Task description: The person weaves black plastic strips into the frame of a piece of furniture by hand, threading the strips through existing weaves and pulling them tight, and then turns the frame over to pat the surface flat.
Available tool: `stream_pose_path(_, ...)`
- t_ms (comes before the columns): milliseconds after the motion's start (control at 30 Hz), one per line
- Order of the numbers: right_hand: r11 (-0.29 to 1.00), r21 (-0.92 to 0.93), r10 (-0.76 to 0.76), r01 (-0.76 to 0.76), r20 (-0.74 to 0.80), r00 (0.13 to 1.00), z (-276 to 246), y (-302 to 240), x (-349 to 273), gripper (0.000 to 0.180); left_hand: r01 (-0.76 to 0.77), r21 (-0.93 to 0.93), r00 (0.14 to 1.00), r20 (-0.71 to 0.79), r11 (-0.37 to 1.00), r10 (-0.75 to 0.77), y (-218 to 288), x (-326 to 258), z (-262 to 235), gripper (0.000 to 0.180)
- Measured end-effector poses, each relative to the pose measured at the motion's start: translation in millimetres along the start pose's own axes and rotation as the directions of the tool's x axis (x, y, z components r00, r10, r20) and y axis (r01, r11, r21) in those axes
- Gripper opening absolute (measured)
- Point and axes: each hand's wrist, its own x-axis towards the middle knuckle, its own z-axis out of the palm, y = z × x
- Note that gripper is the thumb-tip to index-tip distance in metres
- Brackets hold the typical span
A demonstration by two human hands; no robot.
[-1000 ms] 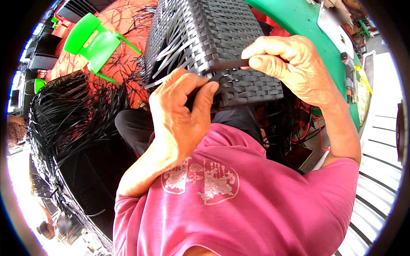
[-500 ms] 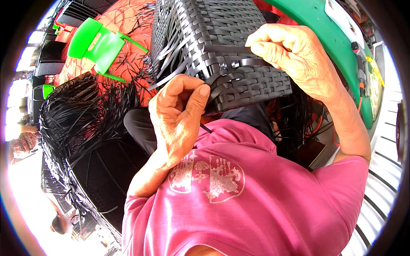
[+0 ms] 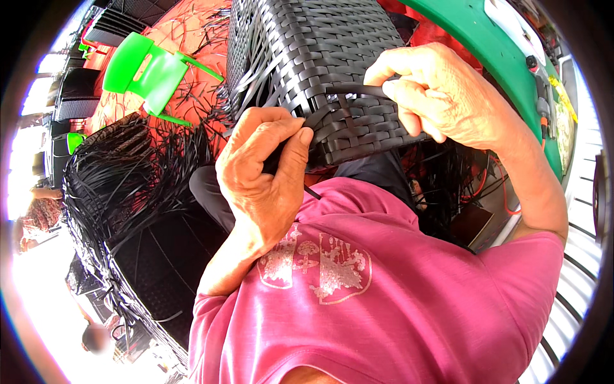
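Note:
A black woven piece (image 3: 339,38), made of flat plastic strips, stands in front of me above my lap. Along its near edge, my right hand (image 3: 441,96) is closed in a pinch on a flat black strip (image 3: 352,89), which runs leftward into the weave. My left hand (image 3: 262,169) pinches a second dark strip (image 3: 318,116) between thumb and forefinger at the near left corner. Loose strip ends (image 3: 259,73) hang in a bunch along the left side of the weave. Its near face (image 3: 364,131) shows below my right hand's strip.
At the left is a green plastic chair (image 3: 144,70) on a red floor covering (image 3: 198,32) strewn with strip scraps. A heap of black strips (image 3: 121,166) lies closer to me. A green table (image 3: 473,38) with a tool (image 3: 542,105) on it curves along the right.
My right hand has come down toward me, bringing its strip lower against the weave. The left hand keeps its pinch and has shifted only slightly.

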Motion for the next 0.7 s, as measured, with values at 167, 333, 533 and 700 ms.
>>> stream_pose_path(167, 0.994, 0.009, 0.109, -0.109, -0.004, 0.994, 2.7, -12.9, 5.6, 0.025, -0.103, 0.061, 0.994, 0.026, 0.993, 0.102, -0.1, 3.1, -0.3, 0.011)
stream_pose_path(333, 0.991, -0.13, 0.051, -0.027, 0.184, 0.982, -12.7, -26.9, 18.2, 0.023, -0.186, 0.105, 0.983, 0.025, 0.977, 0.184, -3.7, 4.4, -0.4, 0.012)
stream_pose_path(533, 0.964, -0.264, 0.026, 0.012, 0.137, 0.99, -8.4, -31.6, 24.3, 0.018, -0.179, 0.087, 0.984, 0.029, 0.98, 0.177, -4.5, 3.5, -0.2, 0.013)
stream_pose_path(700, 0.982, -0.188, 0.036, -0.007, 0.15, 0.988, -7.8, -24.3, 31.3, 0.015, -0.193, 0.07, 0.981, 0.041, 0.979, 0.191, -6.9, 3.7, 0.2, 0.013)
